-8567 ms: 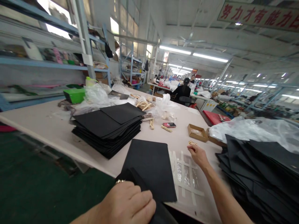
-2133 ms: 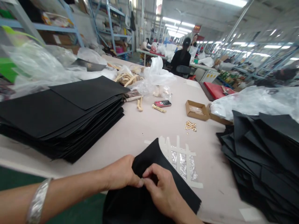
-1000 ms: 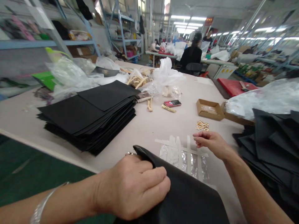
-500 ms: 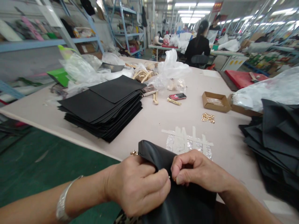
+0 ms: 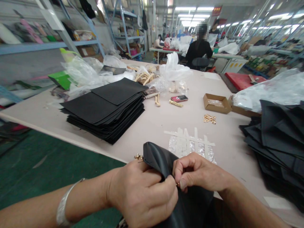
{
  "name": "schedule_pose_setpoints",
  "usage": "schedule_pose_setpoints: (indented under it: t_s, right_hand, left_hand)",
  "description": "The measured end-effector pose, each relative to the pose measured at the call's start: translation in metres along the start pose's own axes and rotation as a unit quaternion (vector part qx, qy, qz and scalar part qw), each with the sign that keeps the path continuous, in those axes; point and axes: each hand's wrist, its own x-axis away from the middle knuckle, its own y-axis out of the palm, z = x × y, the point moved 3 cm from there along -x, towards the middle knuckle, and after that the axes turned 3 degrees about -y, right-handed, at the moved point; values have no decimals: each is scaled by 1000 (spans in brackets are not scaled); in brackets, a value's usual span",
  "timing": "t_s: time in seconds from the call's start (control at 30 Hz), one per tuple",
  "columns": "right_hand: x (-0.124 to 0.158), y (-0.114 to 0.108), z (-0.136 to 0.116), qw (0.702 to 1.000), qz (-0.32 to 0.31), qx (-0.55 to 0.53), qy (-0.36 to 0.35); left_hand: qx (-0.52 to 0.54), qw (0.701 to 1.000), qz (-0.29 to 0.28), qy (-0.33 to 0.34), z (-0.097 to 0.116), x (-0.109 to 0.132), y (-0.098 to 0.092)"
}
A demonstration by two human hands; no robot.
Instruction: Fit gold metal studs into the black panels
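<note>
My left hand (image 5: 144, 193) is closed around the edge of a black leather-like piece (image 5: 156, 155), bunching it up near the front edge of the table. Gold metal hardware (image 5: 138, 156) pokes out beside the top of this hand. My right hand (image 5: 197, 174) pinches a tiny gold metal fitting (image 5: 177, 184) between thumb and forefinger, close against the black piece. The fingertips of both hands nearly meet there, and they hide most of the fitting. Beyond the hands, several gold fittings (image 5: 209, 119) lie in a small pile on the table.
A stack of black sheets (image 5: 106, 104) sits on the left of the table (image 5: 152, 126). More black pieces (image 5: 275, 136) are heaped at right. A cardboard box (image 5: 217, 104), a phone (image 5: 179, 98), taped plastic (image 5: 190, 142) and plastic bags (image 5: 174, 68) lie farther back. A person (image 5: 199, 50) sits beyond.
My left hand has shifted slightly right, bringing its fingertips up to the right hand's pinch at the gold fitting. The view has turned slightly; the black piece stays held.
</note>
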Motion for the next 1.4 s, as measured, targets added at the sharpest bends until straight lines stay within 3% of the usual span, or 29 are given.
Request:
schedule_pose_setpoints:
  t_s: [0.5, 0.87, 1.1, 1.3, 1.4]
  right_hand:
    - [2, 3, 9, 999, 17, 7, -36]
    - [-1, 7, 22, 992, -4, -117, 43]
    - [1, 3, 32, 991, 15, -124, 48]
    - [4, -3, 32, 994, 36, -99, 35]
    - [14, -17, 18, 992, 117, -32, -39]
  left_hand:
    - [-6, 1000, 5, 0, 5, 2, 1]
    - [-3, 999, 30, 19, 8, -1, -1]
    - [13, 998, 34, 50, 9, -3, 4]
    - [61, 998, 10, -10, 7, -11, 17]
    - [55, 995, -18, -76, -10, -17, 23]
